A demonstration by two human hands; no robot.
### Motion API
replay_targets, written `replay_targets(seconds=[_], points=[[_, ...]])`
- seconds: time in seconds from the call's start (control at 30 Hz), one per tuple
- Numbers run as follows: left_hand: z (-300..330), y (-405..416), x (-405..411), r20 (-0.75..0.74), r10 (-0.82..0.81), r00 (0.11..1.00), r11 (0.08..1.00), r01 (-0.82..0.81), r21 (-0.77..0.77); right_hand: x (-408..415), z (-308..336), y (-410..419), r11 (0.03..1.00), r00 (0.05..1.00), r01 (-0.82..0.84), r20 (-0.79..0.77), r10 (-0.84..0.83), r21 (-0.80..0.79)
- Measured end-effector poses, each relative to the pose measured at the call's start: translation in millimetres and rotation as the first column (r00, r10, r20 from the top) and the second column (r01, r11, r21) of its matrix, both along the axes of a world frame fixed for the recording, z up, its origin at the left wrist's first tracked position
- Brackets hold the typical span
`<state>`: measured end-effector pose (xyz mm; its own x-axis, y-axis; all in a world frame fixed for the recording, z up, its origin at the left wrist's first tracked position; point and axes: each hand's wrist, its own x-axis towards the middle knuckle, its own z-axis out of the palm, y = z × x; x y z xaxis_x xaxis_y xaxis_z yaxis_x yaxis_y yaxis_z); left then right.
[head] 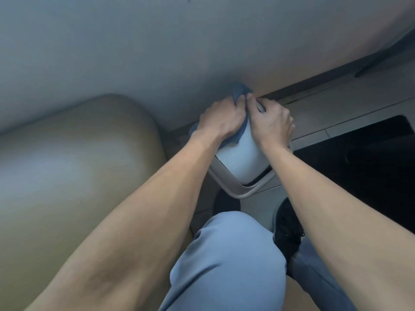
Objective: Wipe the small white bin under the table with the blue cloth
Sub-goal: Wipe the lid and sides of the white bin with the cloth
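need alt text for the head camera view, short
Left hand presses a blue cloth on a small white bin while the right hand grips its far edge. A bent knee fills the foreground.

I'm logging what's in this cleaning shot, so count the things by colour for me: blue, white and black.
Blue: 2, the blue cloth and the trouser knee
White: 1, the small white bin
Black: 2, the shoe and the mat
Total: 5

I see the white bin (pixel 241 159) tilted toward me; the blue cloth (pixel 239 90) bunches past my fingertips on its far end.
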<state>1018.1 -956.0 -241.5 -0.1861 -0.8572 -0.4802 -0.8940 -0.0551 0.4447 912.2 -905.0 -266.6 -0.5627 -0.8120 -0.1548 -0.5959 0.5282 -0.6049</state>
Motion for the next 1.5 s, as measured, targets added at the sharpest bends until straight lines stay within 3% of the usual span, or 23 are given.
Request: replay_targets(seconds=[0.13,0.37,0.73,1.03,1.33,1.5], points=[[-1,2,15,-0.014,-0.033,0.999,0.999,0.033,0.031,-1,2,1,1.0,1.0,-0.009,0.026,0.009,0.001],[-2,56,73,-0.078,0.236,0.969,0.97,-0.23,0.075,5,3,1,0.999,0.998,-0.052,0.045,0.052,0.001],[-8,2,16,-0.031,-0.054,0.998,0.999,0.054,0.004,5,1,0,0.998,0.998,-0.052,0.017,0.053,-0.018],[-8,51,58,-0.047,0.056,0.997,0.997,-0.058,-0.044,6,2,0,1.0,0.996,-0.015,0.087,0.015,-0.008],[-7,5,17,-0.001,-0.107,0.994,0.994,0.107,-0.021,4,1,-1,0.999,0.998,0.028,0.061,-0.025,-0.039],[-7,32,54,-0.052,0.039,0.998,0.999,-0.039,0.017,6,-1,0,0.997,0.996,0.054,0.075,-0.05,-0.052]])
